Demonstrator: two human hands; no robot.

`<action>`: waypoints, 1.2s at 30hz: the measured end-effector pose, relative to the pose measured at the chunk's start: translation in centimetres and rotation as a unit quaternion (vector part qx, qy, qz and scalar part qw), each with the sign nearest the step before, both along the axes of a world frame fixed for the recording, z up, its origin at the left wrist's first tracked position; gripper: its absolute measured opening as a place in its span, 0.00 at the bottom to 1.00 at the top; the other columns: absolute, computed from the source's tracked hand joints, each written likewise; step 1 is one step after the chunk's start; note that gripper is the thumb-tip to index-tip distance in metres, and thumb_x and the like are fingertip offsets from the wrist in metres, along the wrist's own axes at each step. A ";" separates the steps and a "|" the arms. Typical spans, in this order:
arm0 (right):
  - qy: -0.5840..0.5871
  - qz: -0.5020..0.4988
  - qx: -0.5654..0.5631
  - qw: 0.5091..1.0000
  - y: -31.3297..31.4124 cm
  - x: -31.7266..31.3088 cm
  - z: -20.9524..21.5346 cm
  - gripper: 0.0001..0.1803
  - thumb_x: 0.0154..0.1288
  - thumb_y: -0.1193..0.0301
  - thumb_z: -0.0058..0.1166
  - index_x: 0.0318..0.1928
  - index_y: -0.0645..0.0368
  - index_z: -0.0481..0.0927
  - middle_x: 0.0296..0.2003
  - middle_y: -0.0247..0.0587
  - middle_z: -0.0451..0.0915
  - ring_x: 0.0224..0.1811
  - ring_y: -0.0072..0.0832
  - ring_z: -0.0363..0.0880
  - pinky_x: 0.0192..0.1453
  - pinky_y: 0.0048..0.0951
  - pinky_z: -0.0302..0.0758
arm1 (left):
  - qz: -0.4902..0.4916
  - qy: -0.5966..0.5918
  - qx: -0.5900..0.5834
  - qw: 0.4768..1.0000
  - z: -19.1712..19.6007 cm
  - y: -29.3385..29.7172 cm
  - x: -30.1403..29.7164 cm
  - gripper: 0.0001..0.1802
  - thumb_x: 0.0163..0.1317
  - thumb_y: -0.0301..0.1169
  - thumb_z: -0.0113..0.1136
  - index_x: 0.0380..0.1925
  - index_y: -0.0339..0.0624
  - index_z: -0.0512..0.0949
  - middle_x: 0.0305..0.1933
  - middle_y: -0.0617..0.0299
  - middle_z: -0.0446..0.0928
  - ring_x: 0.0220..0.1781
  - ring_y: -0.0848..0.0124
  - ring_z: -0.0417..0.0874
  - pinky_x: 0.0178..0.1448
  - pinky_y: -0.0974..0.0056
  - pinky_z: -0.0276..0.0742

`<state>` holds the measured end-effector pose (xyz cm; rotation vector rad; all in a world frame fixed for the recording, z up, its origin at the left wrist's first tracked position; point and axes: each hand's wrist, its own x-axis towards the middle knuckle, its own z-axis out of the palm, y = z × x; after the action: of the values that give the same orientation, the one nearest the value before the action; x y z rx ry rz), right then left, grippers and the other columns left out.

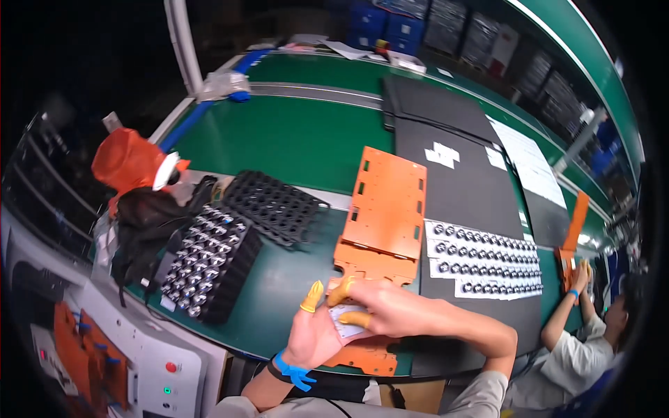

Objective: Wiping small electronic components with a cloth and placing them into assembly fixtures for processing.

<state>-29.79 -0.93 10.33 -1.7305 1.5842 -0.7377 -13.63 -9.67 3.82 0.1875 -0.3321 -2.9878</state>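
A small flat white plate [339, 324] lies across the palm and fingers of my left hand [310, 340], which holds it over the near end of an orange fixture. The left thumb, in a yellow finger cot, sticks up beside it. My right hand [387, 306] reaches over from the right, two yellow-covered fingers bent down onto the plate. Whatever sits between those fingertips is hidden. Beneath and beyond my hands is the orange fixture [388, 202], a long slotted panel with an open lower section.
Left stands a black tray [235, 268] of shiny metal parts, near an empty black tray [268, 205]. Rows of white strips with round dark parts [488, 268] lie right on dark mats [460, 188]. An orange bag [129, 160] sits far left. A co-worker [571, 355] works at right.
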 end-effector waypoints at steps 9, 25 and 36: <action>0.051 -0.202 -0.282 0.936 -3.6 -15.2 -0.3 0.07 0.67 0.73 0.56 0.40 0.62 0.85 0.34 0.41 0.85 0.36 0.28 0.85 0.42 0.28 0.79 | -0.036 -0.061 0.032 0.997 -3.4 -1.6 -0.8 0.27 0.78 0.47 0.36 0.56 0.34 0.73 0.50 0.53 0.76 0.53 0.58 0.77 0.55 0.54 0.78; 0.390 -0.500 -0.013 0.773 -8.2 -36.7 -14.2 0.22 0.62 0.60 0.62 0.53 0.60 0.82 0.50 0.58 0.80 0.48 0.56 0.82 0.50 0.48 0.82 | 0.091 -0.131 0.079 0.984 -1.7 -2.5 -1.8 0.22 0.69 0.40 0.47 0.53 0.32 0.75 0.42 0.53 0.73 0.50 0.56 0.72 0.66 0.51 0.70; 0.357 -0.515 -0.109 0.772 -4.1 -33.4 -10.3 0.24 0.56 0.63 0.63 0.53 0.61 0.81 0.49 0.56 0.81 0.49 0.52 0.83 0.54 0.46 0.79 | 0.098 -0.143 0.080 0.982 -1.7 -2.4 -1.7 0.23 0.70 0.40 0.46 0.54 0.32 0.74 0.41 0.54 0.74 0.50 0.58 0.74 0.64 0.51 0.71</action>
<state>-63.20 -5.05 -0.01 -1.1930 3.1917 -0.7804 -15.33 -12.08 2.08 0.6323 -0.0933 -2.7895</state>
